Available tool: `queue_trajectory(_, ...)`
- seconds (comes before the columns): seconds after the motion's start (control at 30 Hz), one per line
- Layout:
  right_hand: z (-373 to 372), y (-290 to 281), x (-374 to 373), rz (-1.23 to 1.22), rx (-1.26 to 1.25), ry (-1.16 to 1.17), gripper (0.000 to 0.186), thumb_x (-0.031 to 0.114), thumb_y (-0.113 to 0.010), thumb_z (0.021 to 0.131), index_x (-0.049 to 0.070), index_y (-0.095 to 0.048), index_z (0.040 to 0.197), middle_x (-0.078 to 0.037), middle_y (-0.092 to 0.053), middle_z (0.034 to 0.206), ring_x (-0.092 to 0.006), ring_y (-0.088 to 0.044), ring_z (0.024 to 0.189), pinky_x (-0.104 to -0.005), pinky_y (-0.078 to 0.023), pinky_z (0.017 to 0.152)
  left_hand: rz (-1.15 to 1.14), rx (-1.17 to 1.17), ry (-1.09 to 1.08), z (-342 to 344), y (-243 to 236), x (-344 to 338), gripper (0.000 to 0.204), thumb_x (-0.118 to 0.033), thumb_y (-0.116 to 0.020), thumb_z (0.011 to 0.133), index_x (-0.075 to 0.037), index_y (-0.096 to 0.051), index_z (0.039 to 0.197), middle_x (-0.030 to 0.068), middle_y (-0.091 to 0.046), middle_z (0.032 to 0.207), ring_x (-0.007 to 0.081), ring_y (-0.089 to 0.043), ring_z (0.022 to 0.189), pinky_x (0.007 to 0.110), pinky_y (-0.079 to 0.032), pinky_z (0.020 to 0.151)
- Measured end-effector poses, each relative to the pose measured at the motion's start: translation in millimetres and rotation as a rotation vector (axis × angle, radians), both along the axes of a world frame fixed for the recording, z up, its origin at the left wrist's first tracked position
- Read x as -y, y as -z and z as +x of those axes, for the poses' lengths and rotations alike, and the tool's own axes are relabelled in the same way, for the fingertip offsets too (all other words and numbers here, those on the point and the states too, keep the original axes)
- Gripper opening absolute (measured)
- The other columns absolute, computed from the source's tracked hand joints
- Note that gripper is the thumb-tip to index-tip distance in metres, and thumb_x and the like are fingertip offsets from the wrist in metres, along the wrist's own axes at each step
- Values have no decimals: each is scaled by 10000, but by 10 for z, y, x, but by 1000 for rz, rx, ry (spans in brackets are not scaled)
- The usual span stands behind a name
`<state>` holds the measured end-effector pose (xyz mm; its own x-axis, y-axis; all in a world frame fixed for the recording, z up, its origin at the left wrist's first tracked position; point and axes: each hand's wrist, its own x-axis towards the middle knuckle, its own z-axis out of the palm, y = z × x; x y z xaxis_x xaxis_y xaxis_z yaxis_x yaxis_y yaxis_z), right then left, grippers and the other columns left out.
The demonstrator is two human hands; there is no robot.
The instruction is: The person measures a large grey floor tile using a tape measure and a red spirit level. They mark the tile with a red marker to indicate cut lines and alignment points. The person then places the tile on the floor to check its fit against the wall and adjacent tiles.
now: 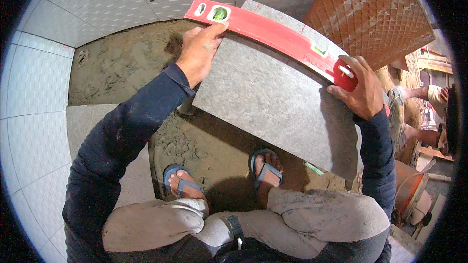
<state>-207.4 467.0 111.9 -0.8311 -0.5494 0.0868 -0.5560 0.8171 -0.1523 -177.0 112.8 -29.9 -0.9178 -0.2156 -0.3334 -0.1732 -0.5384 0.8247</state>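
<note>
A red spirit level (273, 29) with green vials lies across a grey stone-look tile (273, 87), which is tilted above the mortar. My left hand (201, 51) is closed round the level's left end, thumb along its near edge, beside the tile's left corner. At the other end my right hand (361, 85) grips the level, with fingers over the far edge and thumb on the near one. Red pencil-like marks show on the tile strip beyond the level. What lies under the tile is hidden.
Rough mortar (117, 63) covers the floor around my sandalled feet. A laid grey tile (131, 175) is at left, below white wall tiles (36, 83). A brown ribbed-back tile (365, 14) leans at far right. Another person's legs (424, 92) and an orange bucket (407, 187) are on the right.
</note>
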Motion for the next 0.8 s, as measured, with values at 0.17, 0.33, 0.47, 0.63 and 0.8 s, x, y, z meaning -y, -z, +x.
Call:
queue_trajectory(0.17,174,-239,133,-634,219,170,285,236,-535,1000,-20,-662,1009,-122,-619,1027,-232,-586,873,-337,-452,805,-1,-55,9,-14,-38,-59,186,-183,-758,897,-96,-633,1003,11,-659,1035,135,-606,1023,313,-440,957)
queue_trajectory(0.33,283,-74,727,-812,242,-209,204,166,-565,1015,12,-697,1036,-137,-696,1026,-228,-648,941,-339,-487,837,12,-74,-6,30,-45,-29,187,-179,-778,882,-97,-622,947,-3,-646,1001,102,-597,965,278,-460,886)
queue_trajectory(0.47,190,94,1092,-513,70,-386,200,94,-724,887,35,-729,1079,-173,-717,881,-290,-698,760,-354,-537,690,-2,-54,-4,33,-36,-49,172,-181,-774,889,-102,-626,929,-6,-646,983,89,-595,954,275,-462,876)
queue_trajectory(0.63,124,361,1292,-456,16,-454,226,83,-723,863,55,-739,1087,-168,-711,864,-336,-702,761,-402,-550,700,-51,-47,-9,-19,64,-25,154,-186,-748,913,-85,-659,988,15,-675,1033,97,-607,991,294,-467,910)
queue_trajectory(0.8,91,444,1358,-397,26,-437,245,104,-718,871,71,-739,1112,-162,-717,888,-337,-702,782,-412,-554,714,-58,-46,-9,-42,99,-36,218,-188,-734,922,-44,-674,1074,37,-691,1113,129,-618,1075,308,-460,984)
